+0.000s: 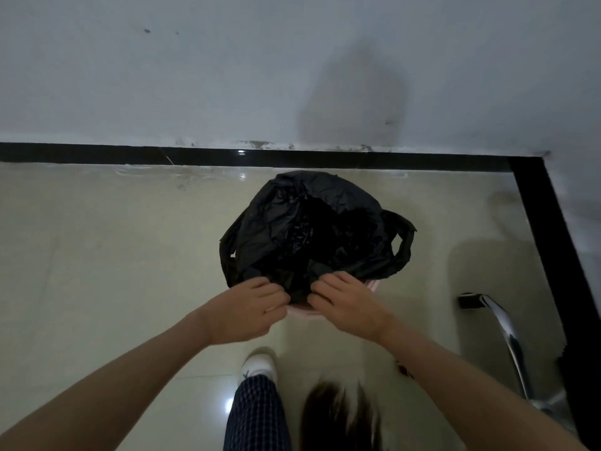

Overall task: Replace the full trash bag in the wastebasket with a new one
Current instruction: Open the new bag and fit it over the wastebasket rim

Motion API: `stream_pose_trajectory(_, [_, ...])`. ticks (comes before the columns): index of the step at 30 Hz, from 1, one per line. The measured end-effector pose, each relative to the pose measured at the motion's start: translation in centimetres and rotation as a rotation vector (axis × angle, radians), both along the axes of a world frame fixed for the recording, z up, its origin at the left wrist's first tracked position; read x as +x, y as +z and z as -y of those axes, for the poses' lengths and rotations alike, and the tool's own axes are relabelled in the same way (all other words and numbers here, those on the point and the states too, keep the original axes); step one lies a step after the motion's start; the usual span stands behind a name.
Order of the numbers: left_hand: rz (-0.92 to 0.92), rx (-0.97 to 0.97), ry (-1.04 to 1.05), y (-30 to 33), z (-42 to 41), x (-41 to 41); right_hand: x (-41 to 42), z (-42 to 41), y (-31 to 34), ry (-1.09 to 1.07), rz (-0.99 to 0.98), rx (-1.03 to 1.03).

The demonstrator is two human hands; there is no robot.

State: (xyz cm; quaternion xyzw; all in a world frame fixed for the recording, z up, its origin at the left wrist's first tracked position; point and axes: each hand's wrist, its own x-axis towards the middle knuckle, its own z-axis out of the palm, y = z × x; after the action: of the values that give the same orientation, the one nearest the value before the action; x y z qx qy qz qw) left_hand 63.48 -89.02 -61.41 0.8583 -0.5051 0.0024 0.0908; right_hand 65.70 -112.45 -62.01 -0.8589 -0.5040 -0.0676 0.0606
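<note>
Because both hands pinch only the near edge of the black trash bag [312,232], a sharp tug could tear the thin film or tip the pink wastebasket [304,312] standing on the tiled floor [107,255] near the wall. The left hand [248,309] and right hand [349,304] are clenched on crumpled plastic. The bag looks glossy, wrinkled, draped over the rim, one handle loop hanging right.

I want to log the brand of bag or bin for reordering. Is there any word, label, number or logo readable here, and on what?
None can be read.
black trash bag: plain crumpled plastic, no print visible.
pink wastebasket: only a sliver of rim shows, no label.
white shoe: no readable logo.
Both the left hand and right hand pinch the bag's near edge, hiding that part.
</note>
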Motion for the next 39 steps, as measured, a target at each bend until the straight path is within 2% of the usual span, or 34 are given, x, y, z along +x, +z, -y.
stream_pose_trajectory(4, [0.156, -0.003, 0.015, -1.4, 2.7, -1.0, -0.9, 2.7, -1.1, -0.011, 0.093, -0.014])
stream_pose_trajectory(10, [0.349, -0.018, 0.202, -2.8, 4.2, 0.6, -0.7, 3.6, -1.9, -0.122, 0.219, 0.015])
stream_pose_trajectory(18, [0.429, 0.090, 0.259, -2.3, 4.3, 2.0, 1.0, 0.3, -2.9, -0.260, 0.357, 0.121])
stream_pose_trajectory(23, [0.585, 0.035, 0.288, -3.4, 3.5, 3.4, 2.7, 0.2, -3.6, -0.213, 0.463, 0.161])
stream_pose_trajectory(27, [0.613, -0.031, 0.242, -3.8, 2.6, 4.1, 3.6, 0.9, -3.5, -0.075, 0.473, 0.159])
stream_pose_trajectory(32, [0.690, -0.244, 0.158, -2.9, 2.9, 2.3, 1.9, 3.1, -2.1, 0.030, 0.486, 0.308])
stream_pose_trajectory(35, [0.692, -0.307, 0.091, -4.6, 3.6, -1.0, -0.6, 5.4, -3.8, 0.092, 0.488, 0.340])
stream_pose_trajectory(39, [0.652, -0.273, 0.071, -8.3, 4.4, -3.5, -3.4, 7.2, -8.2, 0.085, 0.454, 0.258])
